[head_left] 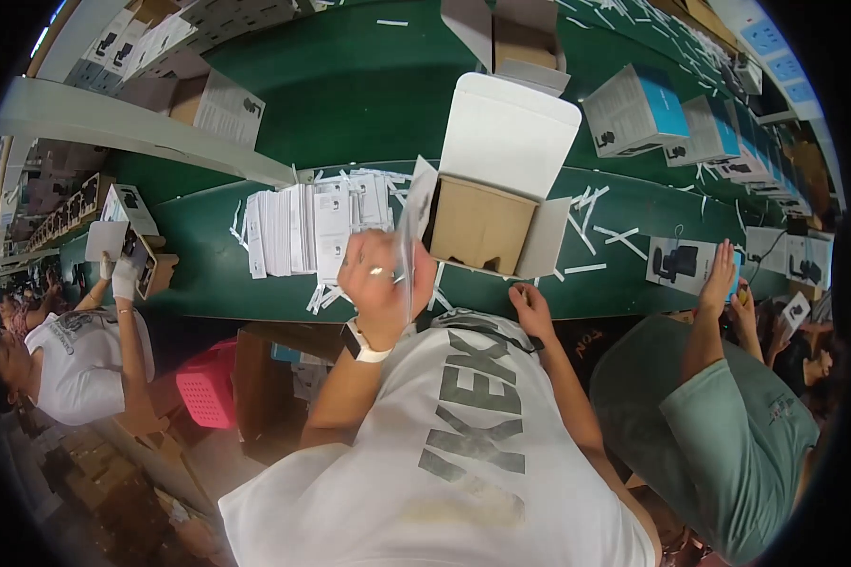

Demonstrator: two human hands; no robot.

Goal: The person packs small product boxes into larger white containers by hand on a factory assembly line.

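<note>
My left hand (376, 276) is raised over the table's front edge, closed on a thin, pale printed leaflet (408, 255) seen nearly edge-on and partly blurred. Just right of it an open carton (482, 225) stands with its white lid (511, 128) tipped back. A brown cardboard insert fills the carton. By the carton's near right corner my right hand (531, 308) rests at the table edge, fingers curled; whatever they hold, if anything, is hidden. Beyond my left hand lie stacked white printed leaflets (288, 230).
White paper strips (591, 213) are scattered on the green table (350, 104). Blue-and-white boxes (633, 111) line the far right. A co-worker's hand (719, 274) touches a box at right; another gloved co-worker (123, 276) works at left. A pink basket (208, 386) stands below the table.
</note>
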